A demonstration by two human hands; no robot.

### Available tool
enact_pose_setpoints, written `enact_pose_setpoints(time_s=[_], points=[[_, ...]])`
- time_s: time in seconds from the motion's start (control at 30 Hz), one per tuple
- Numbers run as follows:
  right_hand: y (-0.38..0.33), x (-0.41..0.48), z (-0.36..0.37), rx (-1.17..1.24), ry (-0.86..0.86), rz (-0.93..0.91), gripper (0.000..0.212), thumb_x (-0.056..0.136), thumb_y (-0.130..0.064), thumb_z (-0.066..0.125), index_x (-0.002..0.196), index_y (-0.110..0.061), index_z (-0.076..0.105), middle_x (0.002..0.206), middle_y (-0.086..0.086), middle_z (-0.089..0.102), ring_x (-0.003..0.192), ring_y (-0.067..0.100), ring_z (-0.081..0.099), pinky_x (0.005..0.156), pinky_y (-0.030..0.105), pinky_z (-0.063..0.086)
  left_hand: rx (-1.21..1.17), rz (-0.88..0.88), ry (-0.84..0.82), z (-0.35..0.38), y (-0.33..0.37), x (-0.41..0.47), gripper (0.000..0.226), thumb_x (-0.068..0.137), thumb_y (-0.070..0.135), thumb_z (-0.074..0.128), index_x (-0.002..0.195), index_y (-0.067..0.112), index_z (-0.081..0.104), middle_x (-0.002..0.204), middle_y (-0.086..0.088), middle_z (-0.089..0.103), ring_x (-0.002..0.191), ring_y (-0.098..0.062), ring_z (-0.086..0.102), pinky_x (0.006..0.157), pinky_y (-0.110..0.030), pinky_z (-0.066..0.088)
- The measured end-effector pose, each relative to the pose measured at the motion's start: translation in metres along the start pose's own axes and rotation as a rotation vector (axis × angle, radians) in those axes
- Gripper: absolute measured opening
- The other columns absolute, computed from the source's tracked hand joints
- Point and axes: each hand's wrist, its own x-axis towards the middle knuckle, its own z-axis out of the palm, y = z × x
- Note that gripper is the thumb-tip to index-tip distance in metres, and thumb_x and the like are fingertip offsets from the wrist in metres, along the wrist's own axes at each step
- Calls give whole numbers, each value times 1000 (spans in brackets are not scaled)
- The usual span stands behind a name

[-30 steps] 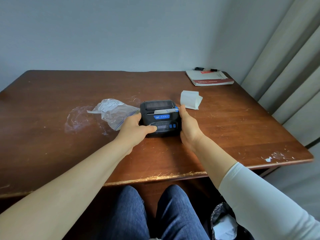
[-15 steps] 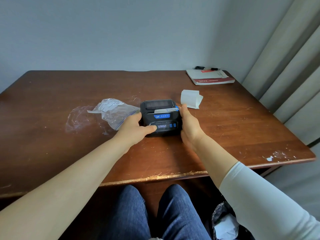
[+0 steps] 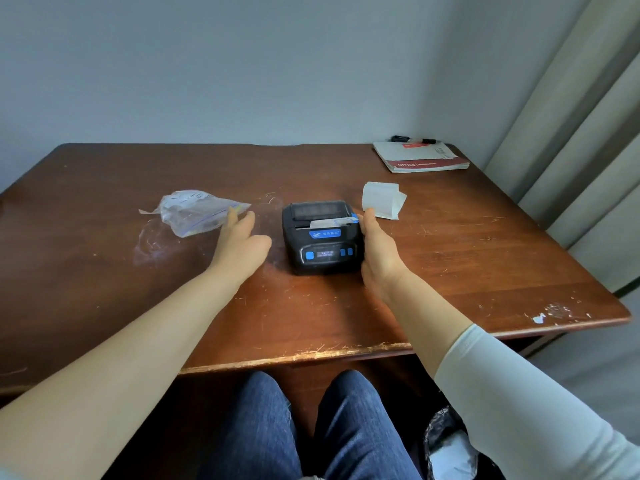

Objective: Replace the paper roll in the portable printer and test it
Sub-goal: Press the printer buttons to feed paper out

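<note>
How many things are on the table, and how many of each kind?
Printer: 1
Loose white paper: 1
Clear plastic bag: 1
Red and white booklet: 1
Black pen: 1
Total: 5

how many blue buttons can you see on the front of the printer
3. On the printer front panel, one blue button sits left of the small display, and two more sit side by side right of it. The right hand covers the printer's right side, so others may be hidden.

Table (image 3: 104, 289): printer (image 3: 322, 237), bag (image 3: 194, 211), booklet (image 3: 420, 156).
</note>
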Motion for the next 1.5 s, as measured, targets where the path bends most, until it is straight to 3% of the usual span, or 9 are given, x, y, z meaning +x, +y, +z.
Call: enact_pose_setpoints(time_s=[0.13,0.2,0.27,0.4,0.5,0.83,1.03,1.17,1.5], points=[[0,-2,-3,-13,-33,6,49,94,-55,30,107,-23,65,112,2,69,107,17,63,110,37,38,-103,57,-137,12,0,-16,84,75,4,50,149,25,16,159,8,10,141,-11,24,113,-39,29],[0,-6,-5,0,-68,7,50,95,-52,30,120,-21,59,123,2,65,109,15,61,111,36,37,-160,81,-210,18,-2,-23,89,75,-1,51,150,23,10,155,4,23,109,5,46,88,-18,41],[2,-9,-8,29,-108,-15,42,97,-41,32,123,-21,59,123,2,65,111,15,60,111,37,38,-139,107,-269,24,-3,-27,91,79,-1,56,150,21,3,149,2,33,98,5,41,76,-13,36],[4,-12,-15,6,-194,-87,47,85,-12,35,128,-21,53,124,5,63,118,21,56,110,41,39,-45,149,-243,32,-7,-27,101,79,17,71,150,16,-1,151,5,33,130,-4,33,92,-14,25],[4,-12,-18,-84,-230,-122,59,67,-10,40,122,-26,56,125,5,62,123,23,52,110,42,37,-2,184,-188,35,-10,-23,100,79,26,71,150,15,2,155,3,26,141,-13,25,102,-20,22],[8,-11,-26,-250,-283,-169,79,53,4,43,122,-35,49,127,-2,60,124,18,51,108,36,40,8,258,-133,38,-27,-11,93,79,32,70,150,18,12,151,4,36,140,-13,31,112,-30,28],[12,-11,-28,-247,-285,-156,76,60,10,43,119,-38,46,128,-2,57,127,18,47,106,35,41,2,295,-116,40,-28,-13,91,81,28,69,150,17,10,148,8,36,138,-8,28,103,-20,24],[13,-11,-28,-242,-269,-144,82,64,16,41,127,-36,42,134,-1,52,128,18,45,110,38,38,4,327,-110,40,-26,-16,84,82,27,68,148,19,18,127,22,37,122,4,30,98,-17,26],[19,-6,-29,-252,-233,-101,97,60,12,46,145,-31,27,146,0,42,134,20,39,113,42,34,5,349,-91,42,-30,-14,84,82,29,67,148,20,16,144,6,44,130,-3,33,100,-19,28]])
